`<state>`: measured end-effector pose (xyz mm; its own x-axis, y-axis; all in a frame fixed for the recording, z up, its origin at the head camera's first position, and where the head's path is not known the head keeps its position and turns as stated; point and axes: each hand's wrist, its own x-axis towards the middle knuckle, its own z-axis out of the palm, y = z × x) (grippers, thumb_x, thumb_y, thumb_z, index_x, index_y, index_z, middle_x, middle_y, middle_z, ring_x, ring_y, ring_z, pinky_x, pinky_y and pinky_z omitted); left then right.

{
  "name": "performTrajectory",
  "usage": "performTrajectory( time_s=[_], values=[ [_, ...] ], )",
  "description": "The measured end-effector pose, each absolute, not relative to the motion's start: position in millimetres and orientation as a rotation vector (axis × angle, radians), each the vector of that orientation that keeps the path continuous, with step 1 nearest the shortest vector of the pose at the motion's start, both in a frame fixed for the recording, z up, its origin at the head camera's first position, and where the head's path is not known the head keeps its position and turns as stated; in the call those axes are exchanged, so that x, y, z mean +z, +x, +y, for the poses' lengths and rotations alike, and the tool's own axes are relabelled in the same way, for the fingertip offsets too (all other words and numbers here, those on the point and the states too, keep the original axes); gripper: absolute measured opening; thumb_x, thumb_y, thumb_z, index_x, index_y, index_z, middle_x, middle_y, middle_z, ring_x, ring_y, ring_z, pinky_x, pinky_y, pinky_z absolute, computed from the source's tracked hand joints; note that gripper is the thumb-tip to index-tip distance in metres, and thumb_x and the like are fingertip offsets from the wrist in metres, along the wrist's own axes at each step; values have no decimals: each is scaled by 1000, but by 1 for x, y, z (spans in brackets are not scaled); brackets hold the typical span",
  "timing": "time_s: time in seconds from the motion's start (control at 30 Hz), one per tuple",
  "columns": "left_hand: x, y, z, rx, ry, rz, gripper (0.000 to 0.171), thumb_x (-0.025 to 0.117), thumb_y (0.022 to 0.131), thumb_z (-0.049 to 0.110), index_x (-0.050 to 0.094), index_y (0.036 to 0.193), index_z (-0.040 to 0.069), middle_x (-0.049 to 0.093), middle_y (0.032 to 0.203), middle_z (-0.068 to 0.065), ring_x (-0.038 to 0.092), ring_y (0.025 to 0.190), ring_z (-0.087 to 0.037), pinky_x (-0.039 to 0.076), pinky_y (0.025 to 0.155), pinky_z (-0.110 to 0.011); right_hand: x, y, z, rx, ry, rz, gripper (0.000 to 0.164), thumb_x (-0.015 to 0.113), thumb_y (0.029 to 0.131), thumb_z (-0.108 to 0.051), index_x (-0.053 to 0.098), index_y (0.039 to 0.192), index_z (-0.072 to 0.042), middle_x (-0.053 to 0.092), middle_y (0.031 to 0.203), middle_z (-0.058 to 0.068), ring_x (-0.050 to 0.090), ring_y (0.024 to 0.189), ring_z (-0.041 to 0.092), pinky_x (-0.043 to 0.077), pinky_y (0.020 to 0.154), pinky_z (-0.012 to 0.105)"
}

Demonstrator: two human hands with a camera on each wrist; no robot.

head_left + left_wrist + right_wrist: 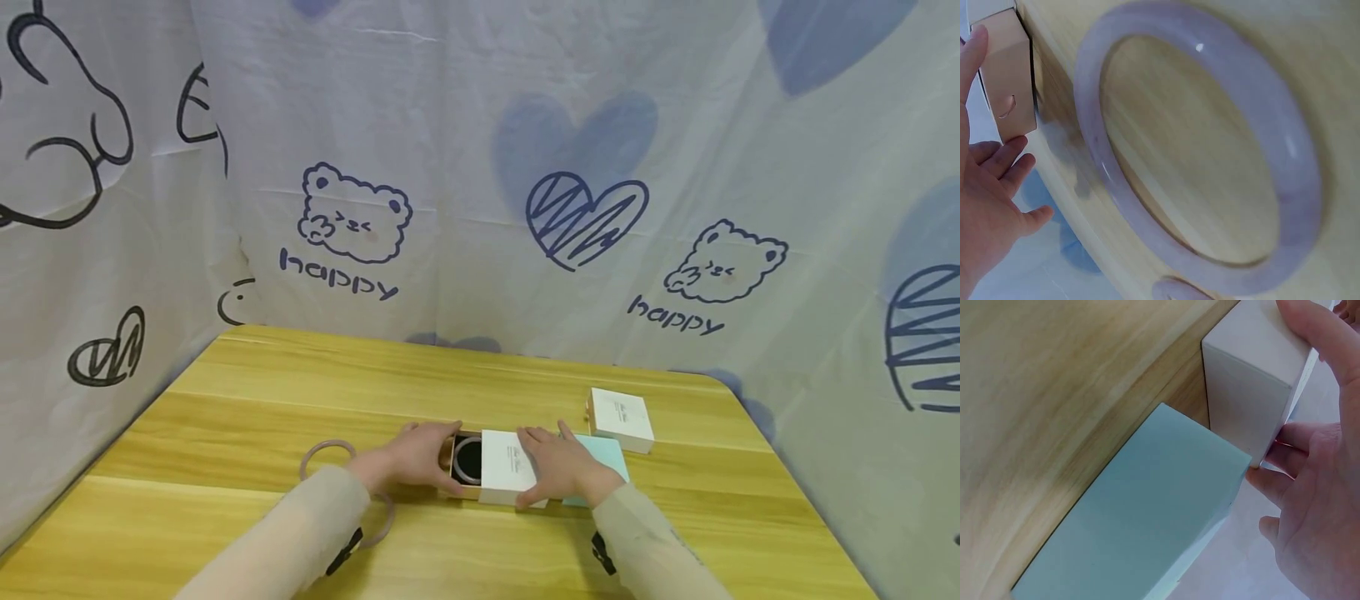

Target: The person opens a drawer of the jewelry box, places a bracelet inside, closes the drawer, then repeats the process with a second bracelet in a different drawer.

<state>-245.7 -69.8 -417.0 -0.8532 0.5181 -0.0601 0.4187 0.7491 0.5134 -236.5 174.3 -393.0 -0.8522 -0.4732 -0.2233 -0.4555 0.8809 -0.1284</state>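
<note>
A yellow-brown, wood-grained table (420,554) is carrying several things. Toward its middle, a white rectangular box (498,467) with a tan drawer (1009,81) partly out is resting flat. A pale turquoise box (609,458) is sitting just beside it, another white box (624,417) behind. Two glossy, pale mauve rings (1300,187) are lying leftward.

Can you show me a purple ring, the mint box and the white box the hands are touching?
Purple ring (1289,159): left wrist view, on its curved band.
Mint box (1135,506): right wrist view, on its large flat face.
White box (498,467): head view, on its cover's top.
</note>
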Motion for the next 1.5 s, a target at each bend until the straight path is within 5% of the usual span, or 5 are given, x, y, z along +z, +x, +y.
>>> performTrajectory(
  time_s=[0.13,0.33,0.6,0.83,1.5],
  values=[
    [-417,-245,-61,711,750,2753,102,79,66,48,30,144,4,50,139,-9,46,128,-28,20,110,-59,-395,-237,175,-95,-697,2807,100,74,69,-53,29,146,-7,33,150,11,33,139,27,8,117,51],
    [-417,-245,-44,644,822,2759,107,76,68,51,19,148,6,68,98,0,61,96,-16,27,110,-52,-397,-238,176,-82,-667,2803,100,73,69,-55,29,146,-8,33,151,10,33,139,26,9,117,52],
    [-419,-242,-29,655,888,2735,115,78,69,43,4,150,8,65,83,2,52,69,-5,47,78,-25,-399,-238,177,-27,-663,2829,100,73,68,-55,30,145,-9,36,149,8,35,137,25,12,117,51],
    [-417,-240,-24,538,836,2777,108,74,75,44,7,149,4,68,111,-9,63,101,-21,32,108,-47,-399,-241,174,-72,-702,2819,100,74,70,-54,29,145,-7,33,150,11,33,138,27,14,117,51],
    [-416,-248,-42,-37,790,3101,64,63,81,54,55,128,11,61,125,-7,55,115,-28,33,107,-51,-404,-250,140,69,-778,2868,76,54,88,-48,27,146,-5,25,153,13,25,142,29,22,115,47]
  ],
)
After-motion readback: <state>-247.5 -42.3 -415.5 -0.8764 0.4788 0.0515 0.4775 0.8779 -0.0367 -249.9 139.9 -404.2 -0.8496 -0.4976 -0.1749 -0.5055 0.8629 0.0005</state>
